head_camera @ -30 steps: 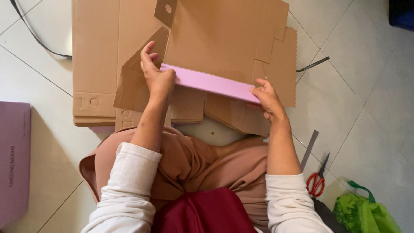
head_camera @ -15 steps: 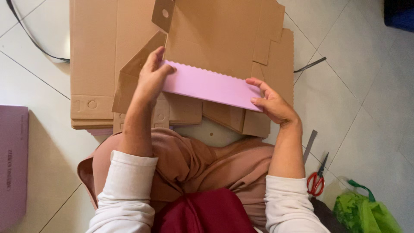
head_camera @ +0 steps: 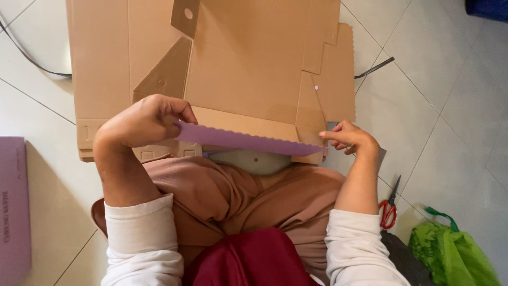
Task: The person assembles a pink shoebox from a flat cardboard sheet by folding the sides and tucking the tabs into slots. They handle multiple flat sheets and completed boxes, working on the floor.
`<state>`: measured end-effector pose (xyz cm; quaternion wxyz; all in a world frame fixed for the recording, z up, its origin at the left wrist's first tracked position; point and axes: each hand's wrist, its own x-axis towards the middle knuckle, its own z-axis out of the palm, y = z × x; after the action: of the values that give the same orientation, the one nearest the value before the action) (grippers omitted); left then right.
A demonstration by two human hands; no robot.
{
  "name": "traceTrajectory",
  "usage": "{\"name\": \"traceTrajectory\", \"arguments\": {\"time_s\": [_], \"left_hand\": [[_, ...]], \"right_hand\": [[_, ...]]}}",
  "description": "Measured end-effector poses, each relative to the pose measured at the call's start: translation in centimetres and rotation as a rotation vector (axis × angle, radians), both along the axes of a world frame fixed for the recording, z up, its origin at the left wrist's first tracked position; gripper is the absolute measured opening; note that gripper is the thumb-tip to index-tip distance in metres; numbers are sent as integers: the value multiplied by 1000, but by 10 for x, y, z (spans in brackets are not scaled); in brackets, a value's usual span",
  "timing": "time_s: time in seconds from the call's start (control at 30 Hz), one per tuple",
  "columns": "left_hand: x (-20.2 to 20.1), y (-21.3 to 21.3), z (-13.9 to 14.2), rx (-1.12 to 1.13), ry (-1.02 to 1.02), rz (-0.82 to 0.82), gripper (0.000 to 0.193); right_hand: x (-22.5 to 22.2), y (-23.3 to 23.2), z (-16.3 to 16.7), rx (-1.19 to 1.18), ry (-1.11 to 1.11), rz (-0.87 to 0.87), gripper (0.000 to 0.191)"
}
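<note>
Hands are gripping a purple flap (head_camera: pixel 246 140) of a flat cardboard box (head_camera: pixel 248 74) lying on the floor above the lap. Left hand (head_camera: pixel 143 123) is pinching its left end, fingers clamped; right hand (head_camera: pixel 350 137) is pinching the right end. Scissors (head_camera: pixel 389 206) are lying well apart, right.

Matt brown corrugated cardboard box (head_camera: pixel 248 79), unfolded, dull and slightly fibrous, with clean die-cut edges; purple flap (head_camera: pixel 248 140) of the same board, smooth matt coating, scalloped along its edge, pinched between left hand (head_camera: pixel 143 123) and right hand (head_camera: pixel 350 139). Beneath, pale ceramic floor tiles (head_camera: pixel 450 106), glossy, with soft reflections. Soft matt cloth: tan trousers (head_camera: pixel 238 196), cream sleeves (head_camera: pixel 140 238), dark red fabric (head_camera: pixel 248 259). Scissors (head_camera: pixel 389 206) with dark metal blades and shiny red plastic handles. Crinkled, slightly glossy green plastic bag (head_camera: pixel 450 249). Thin black rubbery cable (head_camera: pixel 26 58).
</note>
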<state>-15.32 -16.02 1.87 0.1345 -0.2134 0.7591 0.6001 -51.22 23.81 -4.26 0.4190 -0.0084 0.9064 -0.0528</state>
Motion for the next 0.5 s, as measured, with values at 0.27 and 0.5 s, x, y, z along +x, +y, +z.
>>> {"name": "traceTrajectory", "arguments": {"time_s": [0.27,0.5], "left_hand": [[-2,9,10,-183,8,-148,23],[-7,22,12,-52,427,-361,33]], "right_hand": [[-3,0,-36,97,-168,97,69],[11,-10,-30,-14,-103,-146,80]]}}
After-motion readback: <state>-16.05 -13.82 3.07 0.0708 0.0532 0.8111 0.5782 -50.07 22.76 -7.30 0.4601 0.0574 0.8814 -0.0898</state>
